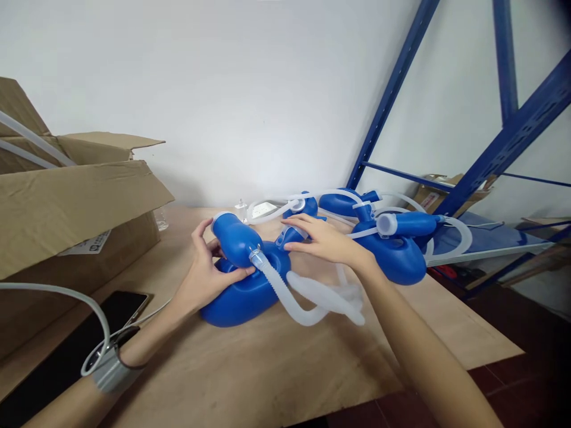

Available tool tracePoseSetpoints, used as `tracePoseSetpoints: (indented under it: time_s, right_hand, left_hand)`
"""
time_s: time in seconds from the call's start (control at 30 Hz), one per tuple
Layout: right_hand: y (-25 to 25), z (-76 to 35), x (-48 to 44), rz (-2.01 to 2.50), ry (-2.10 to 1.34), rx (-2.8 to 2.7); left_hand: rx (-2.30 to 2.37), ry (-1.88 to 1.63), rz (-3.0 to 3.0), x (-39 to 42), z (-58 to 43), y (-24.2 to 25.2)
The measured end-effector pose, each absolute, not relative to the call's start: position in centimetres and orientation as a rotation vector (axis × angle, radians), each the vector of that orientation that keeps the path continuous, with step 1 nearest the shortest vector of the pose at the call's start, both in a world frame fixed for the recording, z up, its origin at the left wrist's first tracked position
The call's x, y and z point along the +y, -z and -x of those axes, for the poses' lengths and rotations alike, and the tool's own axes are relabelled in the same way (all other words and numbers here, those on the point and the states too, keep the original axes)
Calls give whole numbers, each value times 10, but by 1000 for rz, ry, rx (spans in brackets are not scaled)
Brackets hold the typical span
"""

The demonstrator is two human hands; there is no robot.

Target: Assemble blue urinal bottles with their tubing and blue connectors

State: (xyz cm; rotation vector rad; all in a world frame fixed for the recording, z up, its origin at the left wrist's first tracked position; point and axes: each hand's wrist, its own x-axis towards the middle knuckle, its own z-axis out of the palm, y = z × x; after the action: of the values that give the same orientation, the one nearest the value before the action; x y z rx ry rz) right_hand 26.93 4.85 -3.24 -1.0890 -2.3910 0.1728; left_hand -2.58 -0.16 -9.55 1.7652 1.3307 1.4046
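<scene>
A blue bottle-shaped urinal body (243, 297) lies on the wooden table, with a smaller blue cup-shaped piece (235, 239) above it. A white corrugated hose (281, 286) runs from a clear connector on this piece and curves to the right. My left hand (212, 267) is wrapped round the smaller blue piece, thumb near the connector. My right hand (319, 238) has its fingers spread over the blue neck (292, 236) of the larger body, fingertips touching or close to it. Beneath the right forearm, the translucent tube end is blurred.
More blue bottles (397, 255) with white tubes lie at the right. An open cardboard box (80, 208) stands at the left, beside a phone (120, 306) and cable. Blue metal shelving (499, 154) rises beyond the wooden table's (267, 380) right side.
</scene>
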Motion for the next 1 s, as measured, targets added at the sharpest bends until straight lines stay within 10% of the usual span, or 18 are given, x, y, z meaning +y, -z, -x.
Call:
tracePoseSetpoints:
  time_s: [1.0]
  right_hand:
    - [40,-245,54,946,-639,-2226]
  left_hand:
    - [1250,-916,-1795,-2,32,84]
